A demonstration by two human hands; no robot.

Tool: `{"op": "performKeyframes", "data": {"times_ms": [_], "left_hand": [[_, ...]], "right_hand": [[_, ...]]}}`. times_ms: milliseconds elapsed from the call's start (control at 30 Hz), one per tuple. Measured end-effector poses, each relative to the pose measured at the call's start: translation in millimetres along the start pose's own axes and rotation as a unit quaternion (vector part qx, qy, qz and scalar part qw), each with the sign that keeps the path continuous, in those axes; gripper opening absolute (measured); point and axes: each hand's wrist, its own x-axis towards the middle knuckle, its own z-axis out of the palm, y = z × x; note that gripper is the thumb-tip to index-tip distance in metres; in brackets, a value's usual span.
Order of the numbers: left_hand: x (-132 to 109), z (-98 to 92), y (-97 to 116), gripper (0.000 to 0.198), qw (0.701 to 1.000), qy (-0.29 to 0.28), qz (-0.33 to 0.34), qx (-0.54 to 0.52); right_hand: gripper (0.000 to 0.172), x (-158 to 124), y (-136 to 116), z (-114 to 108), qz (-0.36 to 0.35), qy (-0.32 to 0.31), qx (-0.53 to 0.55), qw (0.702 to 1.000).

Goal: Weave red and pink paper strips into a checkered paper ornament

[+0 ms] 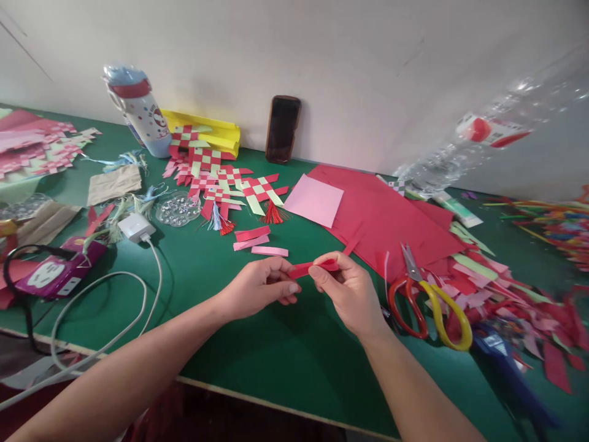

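Observation:
My left hand (262, 287) and my right hand (348, 291) meet over the green table (276, 350), near its front edge. Both pinch one red paper strip (307, 267) between thumb and fingers, one hand at each end. Just beyond the hands lie loose red and pink strips (257, 240). Red-and-yellow scissors (426, 304) rest to the right of my right hand, on the edge of a red paper sheet (381, 218).
Woven red-and-cream paper pieces (216, 178) lie at the back beside a bottle (138, 110), a yellow folder and a phone (282, 127) leaning on the wall. A charger (135, 227) with white cable and a purple device sit left. Paper scraps (506, 301) pile up right.

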Motion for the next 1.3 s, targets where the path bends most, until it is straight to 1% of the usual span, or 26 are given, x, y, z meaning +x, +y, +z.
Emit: {"op": "performKeyframes", "data": {"times_ms": [167,367,467,633,900,1300], "left_hand": [[0.0,-0.8,-0.8,0.036,1.000,0.019,-0.005,-0.006],[0.0,-0.3,-1.9,0.029,0.999,0.038,0.001,-0.003],[0.1,0.0,-1.5,0.027,0.999,0.044,0.007,0.001],[-0.1,0.2,-0.6,0.026,0.999,0.049,0.018,0.013],[-0.6,-1.4,-0.1,0.029,0.998,0.048,0.032,0.040],[-2.5,-1.5,-0.4,0.020,0.994,0.059,0.045,0.079]], "right_hand": [[0.030,-1.9,-1.8,2.1,-0.014,0.001,-0.003,1.000],[0.028,-2.9,-5.8,4.1,-0.011,-0.012,0.000,1.000],[0.026,-3.0,-7.9,5.0,-0.024,-0.008,-0.002,1.000],[0.026,-3.5,-10.0,6.1,-0.034,-0.004,-0.013,0.999],[0.024,-3.2,-9.8,6.3,-0.044,-0.002,-0.025,0.999],[0.022,-4.2,-9.9,6.8,-0.037,-0.012,-0.019,0.999]]}}
